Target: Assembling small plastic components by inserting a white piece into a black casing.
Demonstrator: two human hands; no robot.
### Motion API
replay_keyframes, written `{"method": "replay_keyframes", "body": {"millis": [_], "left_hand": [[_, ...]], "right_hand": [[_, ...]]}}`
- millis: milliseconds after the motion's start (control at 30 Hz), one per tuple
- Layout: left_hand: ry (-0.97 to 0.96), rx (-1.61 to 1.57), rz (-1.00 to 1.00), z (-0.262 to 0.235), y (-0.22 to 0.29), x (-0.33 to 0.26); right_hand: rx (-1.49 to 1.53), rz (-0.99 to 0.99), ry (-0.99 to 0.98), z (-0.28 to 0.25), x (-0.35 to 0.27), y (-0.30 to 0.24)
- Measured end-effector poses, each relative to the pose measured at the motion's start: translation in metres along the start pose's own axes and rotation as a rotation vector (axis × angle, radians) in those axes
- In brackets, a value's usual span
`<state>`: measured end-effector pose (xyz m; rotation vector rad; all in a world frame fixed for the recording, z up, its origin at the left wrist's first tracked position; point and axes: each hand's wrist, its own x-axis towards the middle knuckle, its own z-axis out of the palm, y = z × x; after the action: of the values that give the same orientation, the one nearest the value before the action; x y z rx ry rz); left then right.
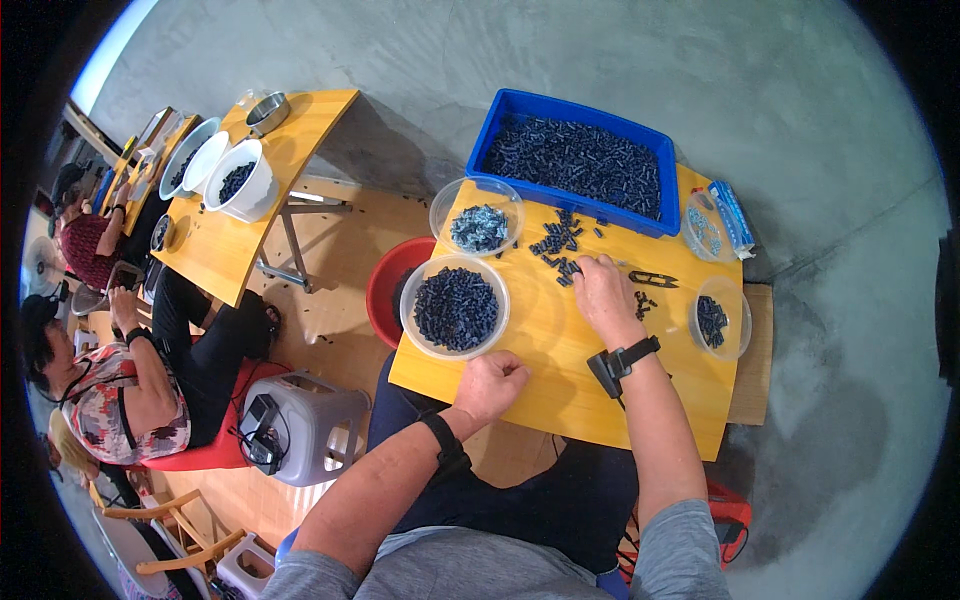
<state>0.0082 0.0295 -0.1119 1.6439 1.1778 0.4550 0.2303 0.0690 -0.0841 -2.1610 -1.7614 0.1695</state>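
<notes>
Yellow wood table (560, 400), everything w/in arm's reach. My left hand (492, 383) sits curled in a loose fist at the near edge, just below the big bowl (455, 306) of dark parts, holding nothing I can see; prob. steadying me. A smaller bowl (479, 227) of greyish pieces sits behind it, by the blue bin (571, 160) at the far edge, which is full of parts. My right hand (603, 293) is mid-table, fingers down on the loose pile (560, 245); can't tell if it's pinching one. Snips (652, 279) lie just right of it, handy. Two small tubs sit at the right edge.
</notes>
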Motion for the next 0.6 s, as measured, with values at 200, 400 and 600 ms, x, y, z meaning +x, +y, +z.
{"method": "replay_keyframes", "body": {"millis": [200, 400, 600], "left_hand": [[-0.002, -0.017, -0.004, 0.000, 0.000, 0.000], [0.005, -0.008, -0.001, 0.000, 0.002, 0.000], [-0.004, -0.009, 0.008, 0.000, 0.001, 0.000]], "right_hand": [[0.011, 0.003, 0.052, 0.005, 0.000, 0.002], [0.033, 0.023, 0.043, 0.008, -0.001, 0.007], [0.138, -0.066, 0.171, 0.013, -0.010, 0.013]]}}
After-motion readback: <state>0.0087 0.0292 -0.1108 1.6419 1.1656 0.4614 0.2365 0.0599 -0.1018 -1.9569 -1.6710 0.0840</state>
